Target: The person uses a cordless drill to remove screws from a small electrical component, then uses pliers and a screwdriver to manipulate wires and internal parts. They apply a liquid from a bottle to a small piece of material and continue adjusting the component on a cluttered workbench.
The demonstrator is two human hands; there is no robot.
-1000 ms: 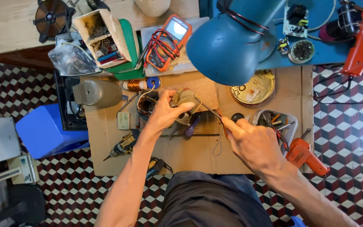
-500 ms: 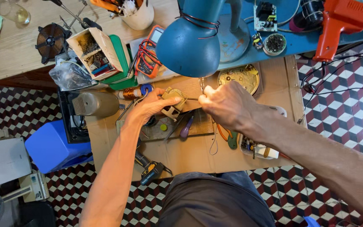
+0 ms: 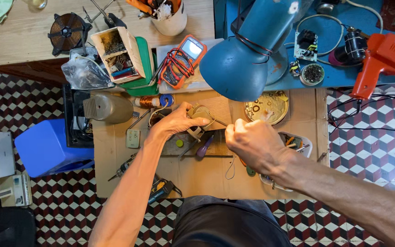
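My left hand (image 3: 177, 122) pinches a small beige-grey part (image 3: 200, 111) above the cardboard-covered workbench (image 3: 115, 178). My right hand (image 3: 251, 142) is closed in a fist around a thin metal tool (image 3: 221, 122). The tool's tip points left and reaches the part. A thin wire loop (image 3: 230, 170) hangs below my right hand. A purple-handled screwdriver (image 3: 205, 147) lies on the bench between and under the hands.
A blue desk lamp (image 3: 239, 64) hangs just above the hands. Behind are an orange multimeter (image 3: 183, 59), a box of small parts (image 3: 117, 54) and an orange heat gun (image 3: 381, 58). A round brass tin (image 3: 268, 108), a white tool tray (image 3: 303, 145), a grey housing (image 3: 108, 108) and a blue stool (image 3: 46, 147) surround the bench.
My right hand rose to the part beside the left hand, then drew back down and right. The left hand kept hold of the part. The view shifted slightly.
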